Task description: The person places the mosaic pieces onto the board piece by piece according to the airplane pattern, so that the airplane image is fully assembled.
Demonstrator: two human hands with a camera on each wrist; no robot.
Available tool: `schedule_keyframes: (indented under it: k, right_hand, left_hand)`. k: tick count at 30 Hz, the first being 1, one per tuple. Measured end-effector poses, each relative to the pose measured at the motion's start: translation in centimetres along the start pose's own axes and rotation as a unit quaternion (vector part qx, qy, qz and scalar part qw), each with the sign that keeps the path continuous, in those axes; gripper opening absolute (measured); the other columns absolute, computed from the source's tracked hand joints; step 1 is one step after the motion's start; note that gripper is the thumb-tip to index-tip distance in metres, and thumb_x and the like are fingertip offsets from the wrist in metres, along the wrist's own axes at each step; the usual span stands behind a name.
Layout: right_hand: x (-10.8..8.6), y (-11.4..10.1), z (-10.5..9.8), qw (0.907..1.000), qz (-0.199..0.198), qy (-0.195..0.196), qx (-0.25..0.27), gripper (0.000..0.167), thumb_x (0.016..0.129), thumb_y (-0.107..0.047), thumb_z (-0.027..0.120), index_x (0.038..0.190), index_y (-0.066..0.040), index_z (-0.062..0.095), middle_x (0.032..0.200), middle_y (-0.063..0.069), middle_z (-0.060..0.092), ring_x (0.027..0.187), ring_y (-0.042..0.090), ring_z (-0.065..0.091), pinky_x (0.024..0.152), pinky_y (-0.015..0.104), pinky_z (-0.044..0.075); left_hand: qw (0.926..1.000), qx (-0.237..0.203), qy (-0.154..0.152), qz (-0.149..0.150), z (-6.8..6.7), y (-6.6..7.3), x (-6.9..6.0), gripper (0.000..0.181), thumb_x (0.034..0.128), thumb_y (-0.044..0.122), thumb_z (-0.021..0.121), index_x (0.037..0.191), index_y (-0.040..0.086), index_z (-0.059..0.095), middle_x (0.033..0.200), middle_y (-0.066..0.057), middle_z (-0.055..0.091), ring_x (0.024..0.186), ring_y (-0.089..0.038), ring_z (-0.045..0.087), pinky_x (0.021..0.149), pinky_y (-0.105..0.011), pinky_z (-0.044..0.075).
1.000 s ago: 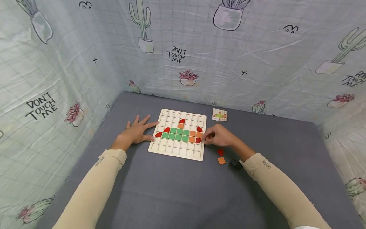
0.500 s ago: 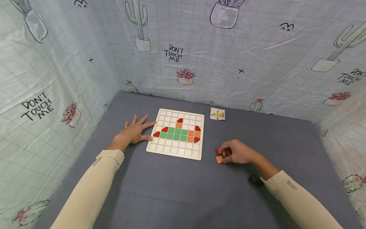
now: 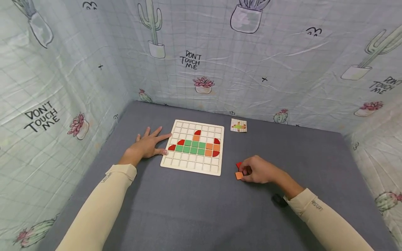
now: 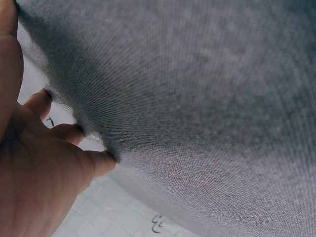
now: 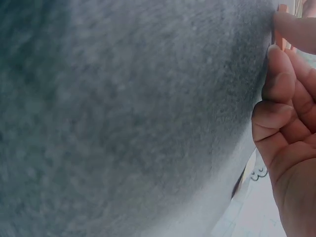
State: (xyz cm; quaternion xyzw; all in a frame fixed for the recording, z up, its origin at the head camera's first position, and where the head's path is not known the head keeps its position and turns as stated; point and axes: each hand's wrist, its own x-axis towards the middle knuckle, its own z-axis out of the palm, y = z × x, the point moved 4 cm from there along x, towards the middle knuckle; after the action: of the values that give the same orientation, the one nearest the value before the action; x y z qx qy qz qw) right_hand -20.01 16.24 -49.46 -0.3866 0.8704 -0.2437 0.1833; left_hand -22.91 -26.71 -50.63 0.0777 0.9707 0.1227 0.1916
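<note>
A wooden grid board (image 3: 190, 166) lies on the table, set with green square tiles (image 3: 193, 150), orange squares (image 3: 208, 152) and red quarter-round tiles (image 3: 197, 132). My left hand (image 3: 143, 145) is spread flat at its left side, thumb and index fingertip touching the edge. Right of the board, my right hand (image 3: 259, 169) pinches a loose orange square tile (image 3: 239, 175) by its edge, between thumb and fingers. In the right wrist view, only slivers of that orange tile (image 5: 279, 40) show beside the thumb. A red tile (image 3: 238, 164) lies just behind it, partly hidden by the fingers.
A small card (image 3: 238, 125) with a coloured grid picture lies behind the board to the right. Under my right wrist is a small black object (image 3: 278, 200). A patterned cloth (image 3: 204, 52) hangs behind the grey table (image 3: 188, 209).
My right hand has moved from the board's right edge toward the near right, to the loose tiles, and now pinches the orange one. The left hand has stayed at the board.
</note>
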Motion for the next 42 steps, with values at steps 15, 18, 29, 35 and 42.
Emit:
schedule_keyframes:
  k: [15, 18, 29, 35, 42]
  right_hand:
    - [2.5, -1.7, 0.0, 0.9987, -0.027, 0.031, 0.031, 0.009, 0.086, -0.013, 0.085, 0.092, -0.012, 0.079, 0.075, -0.010, 0.068, 0.066, -0.003, 0.056, 0.063, 0.021, 0.052]
    - [3.3, -2.1, 0.1, 0.9986, -0.025, 0.029, 0.035, 0.009, 0.086, -0.015, 0.085, 0.093, -0.012, 0.079, 0.075, -0.010, 0.068, 0.065, -0.002, 0.056, 0.063, 0.021, 0.053]
    - [6.1, -3.8, 0.6, 0.9981, -0.050, 0.029, 0.022, 0.007, 0.086, -0.015, 0.084, 0.090, -0.012, 0.079, 0.072, -0.010, 0.068, 0.064, -0.003, 0.056, 0.062, 0.020, 0.051]
    - [7.8, -4.4, 0.9, 0.9984, -0.044, 0.028, 0.021, 0.010, 0.084, -0.014, 0.085, 0.091, -0.009, 0.079, 0.072, -0.009, 0.069, 0.064, -0.002, 0.057, 0.063, 0.019, 0.051]
    - [9.7, -5.4, 1.3, 0.9972, -0.056, 0.039, 0.032, 0.008, 0.084, -0.012, 0.085, 0.089, -0.009, 0.079, 0.073, -0.007, 0.070, 0.066, -0.002, 0.059, 0.065, 0.019, 0.052]
  left_hand:
    - [1.0000, 0.003, 0.004, -0.001, -0.2, 0.0, 0.1, 0.087, 0.0941, 0.061, 0.065, 0.167, 0.039, 0.023, 0.178, -0.011, 0.000, 0.160, -0.054, -0.007, 0.119, -0.083, 0.008]
    - [1.0000, 0.003, 0.006, 0.000, -0.1, 0.0, 0.2, 0.087, 0.0935, 0.061, 0.065, 0.166, 0.039, 0.023, 0.178, -0.011, 0.001, 0.160, -0.054, -0.006, 0.120, -0.082, 0.009]
    - [1.0000, -0.008, 0.005, 0.002, -0.1, 0.1, 0.0, 0.087, 0.0936, 0.062, 0.065, 0.166, 0.039, 0.024, 0.178, -0.010, 0.000, 0.160, -0.053, -0.008, 0.120, -0.082, 0.006]
    - [1.0000, -0.003, 0.006, 0.002, 0.0, 0.0, 0.0, 0.087, 0.0937, 0.061, 0.065, 0.166, 0.039, 0.023, 0.178, -0.011, 0.001, 0.160, -0.054, -0.007, 0.120, -0.082, 0.007]
    - [0.9999, -0.008, 0.008, 0.001, 0.0, 0.0, 0.0, 0.086, 0.0935, 0.062, 0.065, 0.166, 0.039, 0.024, 0.178, -0.011, 0.001, 0.160, -0.054, -0.007, 0.121, -0.082, 0.006]
